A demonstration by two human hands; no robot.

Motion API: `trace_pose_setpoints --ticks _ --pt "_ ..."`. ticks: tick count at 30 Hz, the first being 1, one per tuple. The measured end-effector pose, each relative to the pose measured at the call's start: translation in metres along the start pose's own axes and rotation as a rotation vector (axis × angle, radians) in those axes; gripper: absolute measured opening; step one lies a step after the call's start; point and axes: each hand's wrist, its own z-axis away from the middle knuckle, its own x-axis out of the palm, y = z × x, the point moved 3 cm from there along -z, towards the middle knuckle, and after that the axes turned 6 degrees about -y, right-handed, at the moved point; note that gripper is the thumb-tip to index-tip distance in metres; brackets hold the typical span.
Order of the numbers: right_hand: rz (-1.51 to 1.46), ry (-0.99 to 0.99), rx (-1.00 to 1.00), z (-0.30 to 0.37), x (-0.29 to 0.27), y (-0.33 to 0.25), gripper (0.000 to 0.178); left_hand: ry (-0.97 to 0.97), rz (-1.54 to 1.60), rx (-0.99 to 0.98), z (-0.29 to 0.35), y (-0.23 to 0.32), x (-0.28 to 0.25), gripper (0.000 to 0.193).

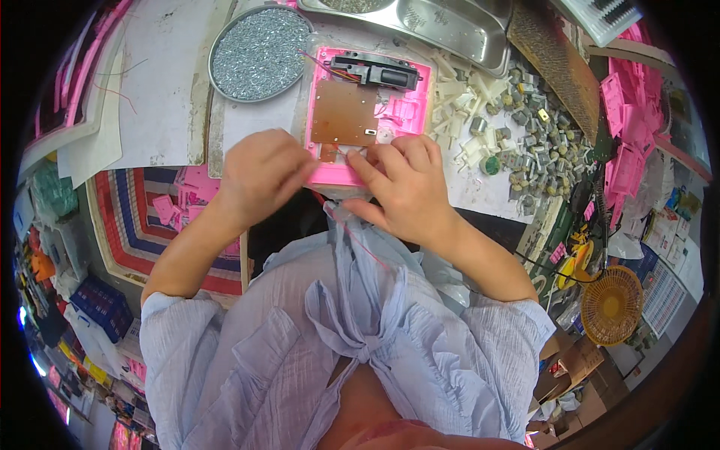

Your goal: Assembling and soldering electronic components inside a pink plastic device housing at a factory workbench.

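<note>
A pink plastic casing lies open in front of me. Inside it are a brown circuit board, a small brown board below that, and a black module with thin wires across the far end. My right hand grips the casing's near right part, fingers over the small wires inside and thumb at the near edge. At the near left corner is my left hand, slightly blurred, fingers curled in; its fingertips are hidden. A red wire trails over my clothing.
A round tray of small metal screws stands far left, beside a steel compartment tray. Loose white plastic parts and small metal motors are heaped on the right. Pink parts pile up beyond; a striped-lined bin sits lower left.
</note>
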Motion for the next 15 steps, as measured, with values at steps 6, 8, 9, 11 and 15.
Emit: trace_pose_setpoints --ticks 6,8,9,11,15 --pt "-0.071 0.056 -0.007 -0.022 0.028 -0.019 0.041 -0.254 -0.077 -0.114 0.028 0.014 0.006 0.016" --pt "-0.098 0.074 -0.036 -0.023 0.032 -0.022 0.035 -0.386 -0.018 -0.102 0.048 0.028 0.023 0.014" --pt "-0.113 0.072 -0.038 -0.023 0.031 -0.024 0.033 -0.451 0.012 -0.095 0.055 0.031 0.028 0.015" --pt "-0.106 0.086 -0.034 -0.024 0.032 -0.025 0.030 -0.552 0.036 -0.034 0.058 0.025 0.024 0.020" --pt "-0.043 0.087 0.018 -0.027 0.040 -0.029 0.027 -0.486 0.188 -0.009 0.014 0.011 -0.023 0.027"
